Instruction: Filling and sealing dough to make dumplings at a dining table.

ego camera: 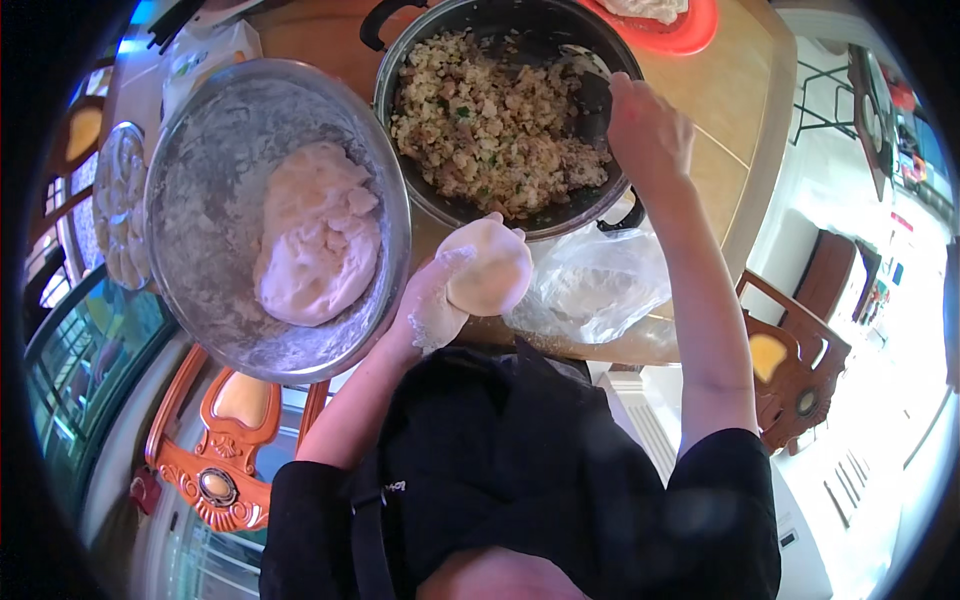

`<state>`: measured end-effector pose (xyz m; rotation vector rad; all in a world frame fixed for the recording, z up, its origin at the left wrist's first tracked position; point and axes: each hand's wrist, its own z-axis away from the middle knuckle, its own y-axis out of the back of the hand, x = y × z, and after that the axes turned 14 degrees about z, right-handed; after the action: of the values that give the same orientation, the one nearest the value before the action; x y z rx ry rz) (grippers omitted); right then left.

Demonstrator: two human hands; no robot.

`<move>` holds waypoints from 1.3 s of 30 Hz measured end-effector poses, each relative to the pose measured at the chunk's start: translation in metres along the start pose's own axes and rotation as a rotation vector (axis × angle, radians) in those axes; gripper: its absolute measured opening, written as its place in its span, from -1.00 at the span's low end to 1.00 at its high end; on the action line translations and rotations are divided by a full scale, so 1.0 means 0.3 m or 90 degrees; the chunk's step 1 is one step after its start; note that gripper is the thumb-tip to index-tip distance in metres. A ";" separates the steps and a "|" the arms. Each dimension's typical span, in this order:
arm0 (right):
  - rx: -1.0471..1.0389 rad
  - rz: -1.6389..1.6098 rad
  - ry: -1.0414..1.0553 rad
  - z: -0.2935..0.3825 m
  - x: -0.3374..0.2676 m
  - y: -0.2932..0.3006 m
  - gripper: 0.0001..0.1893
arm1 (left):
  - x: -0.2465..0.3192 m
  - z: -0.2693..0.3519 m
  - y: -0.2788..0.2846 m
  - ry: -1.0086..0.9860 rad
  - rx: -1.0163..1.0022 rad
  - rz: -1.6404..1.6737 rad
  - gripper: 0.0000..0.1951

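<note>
My left hand point(442, 304), dusted with flour, holds a round dough wrapper point(489, 268) just below the rim of a dark two-handled pot point(517, 22). Chopped filling point(480, 127) with bits of green fills much of this pot. At the pot's right rim my right hand point(649, 127) grips a spoon point(589, 60), whose bowl end lies inside the pot. To the left, a large floured metal bowl point(217, 165) holds a lump of dough point(319, 240). An open plastic bag of flour point(592, 285) lies between my forearms, near the table's front edge.
A red plate point(686, 37) with dough stands behind the pot at the right. Left of the metal bowl is a tray of pale pieces point(121, 210). A white plastic bag point(210, 60) lies behind that bowl. Carved wooden chairs point(225, 457) stand beside the tiled table point(720, 97).
</note>
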<state>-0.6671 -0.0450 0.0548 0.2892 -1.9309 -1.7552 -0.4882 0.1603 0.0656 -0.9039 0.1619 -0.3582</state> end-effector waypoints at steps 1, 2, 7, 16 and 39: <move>-0.044 0.016 -0.033 0.004 -0.014 -0.021 -0.92 | 0.001 0.001 -0.002 -0.001 -0.001 -0.003 -0.39; -0.088 0.032 -0.065 0.011 -0.030 -0.037 -0.92 | 0.003 0.001 -0.005 -0.002 -0.002 -0.007 -0.40; -0.193 -0.107 -0.126 0.090 -0.130 -0.015 -0.83 | -0.009 -0.003 0.023 -0.014 -0.017 -0.011 -0.42; -0.314 -0.631 -0.232 0.046 -0.077 -0.083 -0.76 | -0.029 -0.016 0.016 -0.049 -0.014 -0.030 -0.48; 0.253 0.099 0.161 0.299 -0.105 0.299 -0.74 | -0.007 -0.266 -0.193 -0.211 -0.221 0.236 -0.67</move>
<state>-0.6694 0.0604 0.1320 0.4609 -2.0384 -1.1671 -0.5266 0.0697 0.0626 -1.2363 0.0828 0.1724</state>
